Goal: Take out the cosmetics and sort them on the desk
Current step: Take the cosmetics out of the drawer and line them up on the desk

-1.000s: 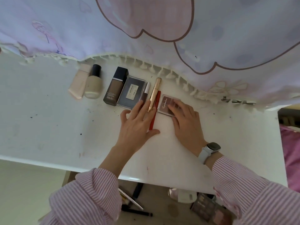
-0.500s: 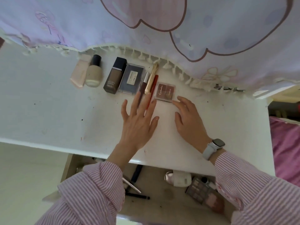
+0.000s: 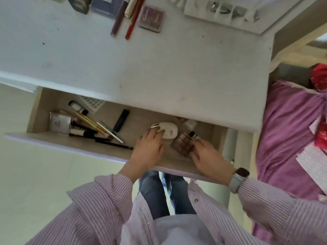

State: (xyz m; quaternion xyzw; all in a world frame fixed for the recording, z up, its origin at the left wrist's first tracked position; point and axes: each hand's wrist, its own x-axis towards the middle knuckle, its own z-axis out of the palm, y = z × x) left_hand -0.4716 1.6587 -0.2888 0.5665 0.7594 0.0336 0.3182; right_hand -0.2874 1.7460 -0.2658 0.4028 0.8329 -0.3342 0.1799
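Note:
Both of my hands are inside the open drawer (image 3: 70,144) under the white desk (image 3: 159,68). My left hand (image 3: 150,151) lies flat, its fingertips touching a white oval case with a gold clasp (image 3: 168,129). My right hand (image 3: 207,156) pinches the right edge of a brown eyeshadow palette (image 3: 182,143) lying on the drawer floor. At the desk's far edge lie sorted cosmetics: a pink blush compact (image 3: 152,17), a red pencil (image 3: 131,23), a brown tube (image 3: 117,22), a gold tube (image 3: 131,7) and a grey box (image 3: 104,6).
The drawer's left half holds a square silver compact (image 3: 59,122), several brushes and pencils (image 3: 88,132), a dark tube (image 3: 121,120) and a white tray (image 3: 91,103). A small clear bottle (image 3: 190,124) sits behind the palette. A purple bed cover (image 3: 286,129) lies to the right.
Both hands left the row of cosmetics on the desk and dropped into the drawer. The view tilted down, so the drawer now fills the middle.

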